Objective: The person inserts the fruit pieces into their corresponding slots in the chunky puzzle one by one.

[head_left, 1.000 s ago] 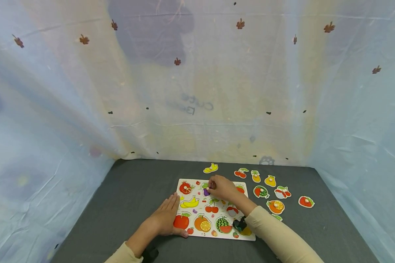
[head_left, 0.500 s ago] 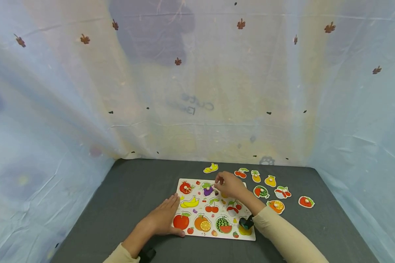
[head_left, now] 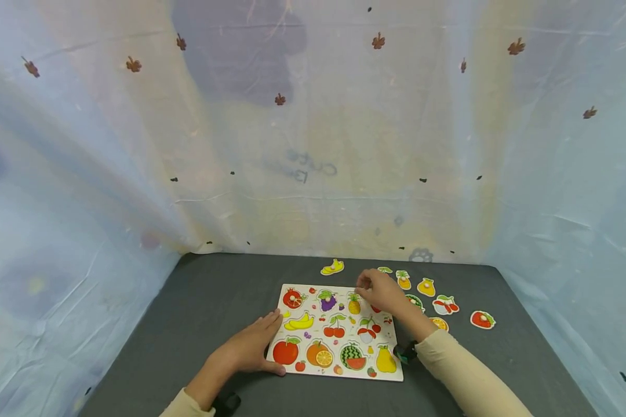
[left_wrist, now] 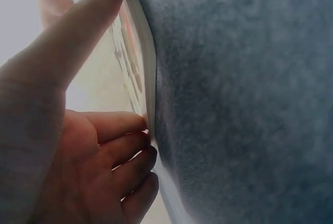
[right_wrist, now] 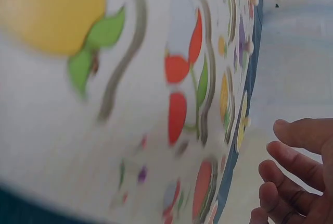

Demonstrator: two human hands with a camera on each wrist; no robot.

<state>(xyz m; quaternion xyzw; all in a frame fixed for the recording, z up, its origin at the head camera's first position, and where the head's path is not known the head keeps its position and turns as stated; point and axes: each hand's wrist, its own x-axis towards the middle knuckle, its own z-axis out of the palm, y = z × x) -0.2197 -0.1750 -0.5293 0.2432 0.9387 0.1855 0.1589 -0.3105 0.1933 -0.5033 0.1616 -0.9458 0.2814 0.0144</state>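
Note:
A white fruit puzzle board (head_left: 352, 375) lies on the dark table. My left hand (head_left: 251, 348) rests at its left side, fingers straight along the edge and thumb by the near corner. In the left wrist view the fingertips (left_wrist: 136, 143) touch the board's side. My right hand (head_left: 382, 292), holding nothing, hovers over the far right part of the board with fingers loosely bent, partly covering the strawberry picture. A grape piece (head_left: 327, 300) and a pomegranate piece (head_left: 292, 298) sit in the board's far left, their knobs showing.
Loose knobbed pieces lie beyond and right of the board: a banana (head_left: 332, 267), a pineapple (head_left: 403, 280), a pear (head_left: 426, 287), cherries (head_left: 445, 305), a strawberry (head_left: 482, 319) and a partly hidden orange (head_left: 440, 324). Patterned sheets (head_left: 313, 174) hang around the table.
My right hand has let go of the grape piece, lifted away and moved right toward the loose pieces. The left hand stays at the board's left edge.

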